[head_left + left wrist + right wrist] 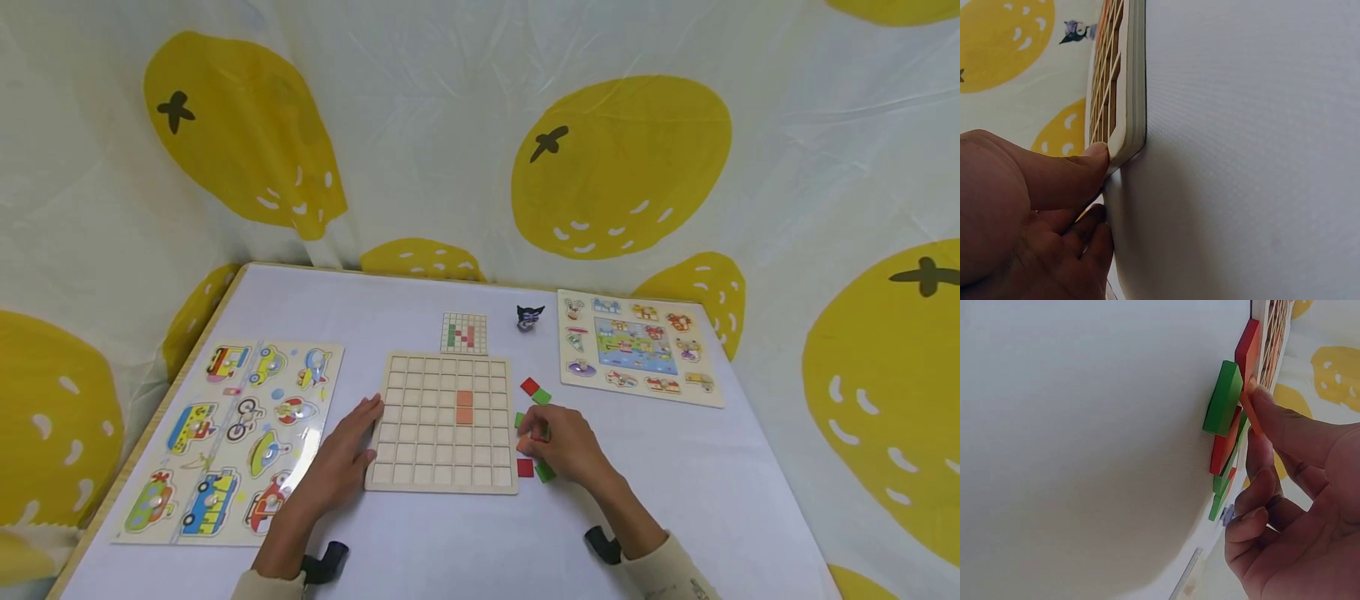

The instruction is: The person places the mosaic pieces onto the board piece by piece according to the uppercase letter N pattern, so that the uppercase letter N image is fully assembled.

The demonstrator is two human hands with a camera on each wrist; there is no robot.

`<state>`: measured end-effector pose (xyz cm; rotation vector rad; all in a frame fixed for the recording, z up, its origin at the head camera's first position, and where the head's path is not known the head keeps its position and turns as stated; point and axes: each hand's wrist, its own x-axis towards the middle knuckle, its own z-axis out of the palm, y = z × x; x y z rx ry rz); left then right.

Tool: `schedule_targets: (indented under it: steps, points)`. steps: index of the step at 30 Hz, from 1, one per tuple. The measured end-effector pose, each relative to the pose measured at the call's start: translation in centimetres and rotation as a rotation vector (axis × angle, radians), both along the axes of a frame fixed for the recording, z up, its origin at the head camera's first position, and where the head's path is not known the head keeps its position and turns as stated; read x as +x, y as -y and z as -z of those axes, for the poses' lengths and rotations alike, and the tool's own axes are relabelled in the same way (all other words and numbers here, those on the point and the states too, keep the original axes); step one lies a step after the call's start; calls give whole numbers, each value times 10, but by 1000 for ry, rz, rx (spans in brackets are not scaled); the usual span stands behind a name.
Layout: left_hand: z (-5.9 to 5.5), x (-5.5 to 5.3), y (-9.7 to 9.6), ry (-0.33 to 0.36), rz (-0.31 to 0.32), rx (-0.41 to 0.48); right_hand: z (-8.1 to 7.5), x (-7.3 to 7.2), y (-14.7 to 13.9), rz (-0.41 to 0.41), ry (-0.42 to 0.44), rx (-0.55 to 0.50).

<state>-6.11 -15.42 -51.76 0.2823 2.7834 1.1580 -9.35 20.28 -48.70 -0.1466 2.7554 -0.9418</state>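
A square wooden grid board (423,489) lies on the table, with two orange tiles (465,407) in neighbouring cells of one column. Along its left side rests my left hand (341,460), fingers extended; in the left wrist view the thumb (1094,164) touches the board's corner. My right hand (567,443) pinches another orange tile (1250,411) between thumb and fingers, just right of the board. Around that hand lie loose red tiles (525,468) and green tiles (544,472), some partly hidden by it.
Behind the board lies a small pattern card (463,333) with green and red squares. A dark small figurine (529,317) stands right of it. A vehicle puzzle (232,442) lies at the left, another picture puzzle (641,348) at the back right.
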Motion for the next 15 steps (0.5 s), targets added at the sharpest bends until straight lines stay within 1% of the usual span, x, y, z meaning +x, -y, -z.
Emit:
schedule_targets:
  steps: [3,10,12,15]
  points:
    - [0,0,0,2,0,2,-1,0,0,-4,-1,-11]
    - [1,1,0,0,-3,6,-6,-2,1,59,6,-30]
    - [1,1,0,3,-2,10,-7,-3,2,76,5,-48]
    - [-1,1,0,-10,3,15,-7,-3,7,97,9,-92]
